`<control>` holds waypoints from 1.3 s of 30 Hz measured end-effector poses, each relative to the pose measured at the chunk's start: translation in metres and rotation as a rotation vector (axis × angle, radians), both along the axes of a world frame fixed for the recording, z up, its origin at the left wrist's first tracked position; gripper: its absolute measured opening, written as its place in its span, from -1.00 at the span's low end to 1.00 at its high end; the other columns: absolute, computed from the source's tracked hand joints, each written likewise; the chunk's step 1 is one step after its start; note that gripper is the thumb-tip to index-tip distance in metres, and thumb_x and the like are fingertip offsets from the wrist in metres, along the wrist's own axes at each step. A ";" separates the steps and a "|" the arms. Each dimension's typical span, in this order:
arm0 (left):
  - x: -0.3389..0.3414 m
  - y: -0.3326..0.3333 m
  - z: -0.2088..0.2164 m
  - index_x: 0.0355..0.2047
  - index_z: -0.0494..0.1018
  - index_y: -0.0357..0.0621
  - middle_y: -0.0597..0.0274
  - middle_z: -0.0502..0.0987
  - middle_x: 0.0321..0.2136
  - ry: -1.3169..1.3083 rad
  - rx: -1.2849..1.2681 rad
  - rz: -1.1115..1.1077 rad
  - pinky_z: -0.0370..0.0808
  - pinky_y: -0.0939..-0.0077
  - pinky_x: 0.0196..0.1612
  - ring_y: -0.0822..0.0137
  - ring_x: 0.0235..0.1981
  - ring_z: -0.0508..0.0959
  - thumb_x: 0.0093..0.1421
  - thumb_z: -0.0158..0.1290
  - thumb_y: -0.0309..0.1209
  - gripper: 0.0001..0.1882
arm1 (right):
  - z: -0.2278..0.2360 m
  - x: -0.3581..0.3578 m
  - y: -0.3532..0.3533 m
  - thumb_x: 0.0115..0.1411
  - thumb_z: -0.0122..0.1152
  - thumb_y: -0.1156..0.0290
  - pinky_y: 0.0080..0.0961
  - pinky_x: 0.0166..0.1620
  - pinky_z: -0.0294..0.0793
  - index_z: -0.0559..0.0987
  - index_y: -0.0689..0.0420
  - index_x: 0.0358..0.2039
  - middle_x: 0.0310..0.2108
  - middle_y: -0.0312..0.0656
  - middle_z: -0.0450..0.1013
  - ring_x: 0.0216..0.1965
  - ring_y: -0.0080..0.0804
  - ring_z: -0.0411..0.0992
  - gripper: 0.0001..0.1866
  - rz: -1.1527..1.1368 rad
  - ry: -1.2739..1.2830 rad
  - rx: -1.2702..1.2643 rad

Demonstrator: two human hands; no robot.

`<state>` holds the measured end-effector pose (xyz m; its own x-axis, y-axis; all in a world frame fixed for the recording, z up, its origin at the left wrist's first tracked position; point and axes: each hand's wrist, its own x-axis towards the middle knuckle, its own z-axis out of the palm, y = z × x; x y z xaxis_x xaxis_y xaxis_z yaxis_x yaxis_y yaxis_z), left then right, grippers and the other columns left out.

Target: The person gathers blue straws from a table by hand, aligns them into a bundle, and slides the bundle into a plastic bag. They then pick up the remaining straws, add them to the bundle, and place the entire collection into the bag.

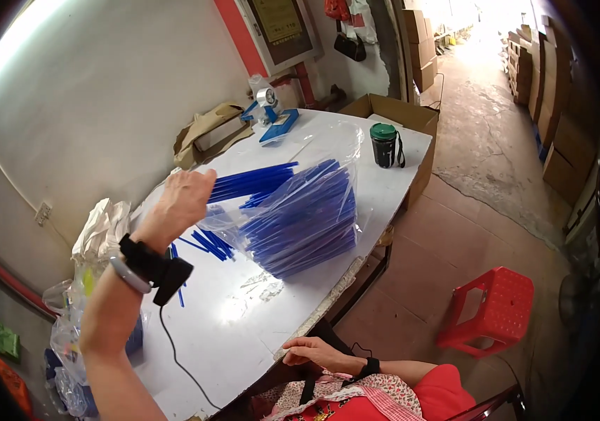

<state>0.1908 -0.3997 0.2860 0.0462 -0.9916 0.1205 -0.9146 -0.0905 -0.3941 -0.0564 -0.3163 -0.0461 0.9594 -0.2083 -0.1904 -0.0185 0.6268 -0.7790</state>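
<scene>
My left hand [182, 200] reaches over the white tabletop with its fingers closed round a bundle of thin blue plastic sticks [254, 181]. The bundle points to the right, over the mouth of a clear plastic bag [300, 217] packed with many more such sticks. Whether these are solid or hollow I cannot tell. Loose blue sticks [213, 243] lie on the table below my left hand. Near the table's front edge, by my lap, my right hand [317, 354] rests with its fingers loosely extended and nothing visible in them.
On the white table [215, 330] stand a dark cup with a green lid [385, 145] and a blue scale [279, 125]. A cardboard box [423, 121] is beyond. Plastic bags [68, 337] crowd the left edge. On the floor to the right is a red stool [493, 309].
</scene>
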 end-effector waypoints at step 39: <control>0.361 0.464 -0.187 -0.31 0.49 -0.16 0.03 0.48 -0.38 0.004 0.050 0.638 0.49 0.22 -0.18 0.02 -0.26 0.53 0.00 0.01 -0.52 -0.80 | 0.000 0.108 0.016 -0.05 0.09 0.71 -0.29 -0.40 0.38 0.52 0.23 -0.41 -0.50 -0.06 0.45 -0.47 -0.10 0.42 -0.84 -0.406 -0.051 -1.595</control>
